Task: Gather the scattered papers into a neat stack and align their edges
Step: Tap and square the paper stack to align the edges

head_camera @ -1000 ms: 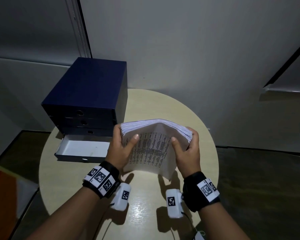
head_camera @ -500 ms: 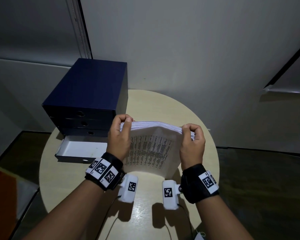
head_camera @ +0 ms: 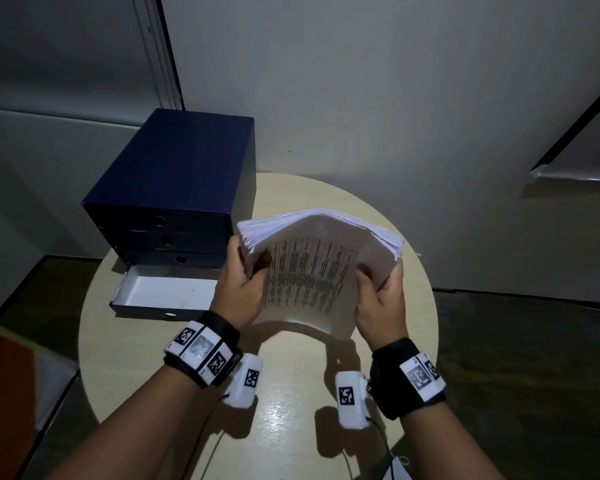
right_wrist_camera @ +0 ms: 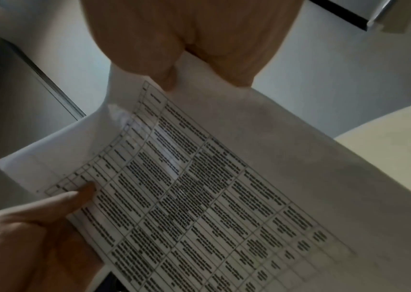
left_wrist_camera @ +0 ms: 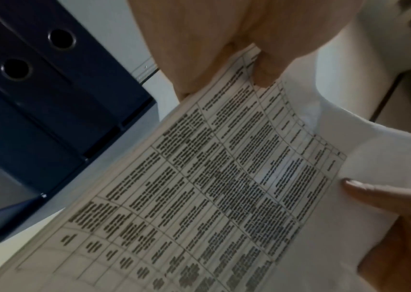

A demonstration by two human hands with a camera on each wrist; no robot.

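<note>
Head view showed the paper stack [head_camera: 321, 268] at frame centre above the round table [head_camera: 409, 306], its sides gripped by the left hand [head_camera: 241, 289] and right hand [head_camera: 381, 299]. Its printed table was too blurred to read. At left, the blue drawer unit [head_camera: 174, 188] had its bottom drawer [head_camera: 163, 294] pulled out, showing a white interior.

The papers [head_camera: 312, 271] are one thick pile of white sheets, held up on end above the round surface [head_camera: 291, 410], with the bottom edge close to it. The sheet facing the person has a table with boxes full of small dark print. The pile bends like an arch, so the middle of the top edge is higher than the two sides, and the sheet edges at the top fan out a little and do not line up.
</note>
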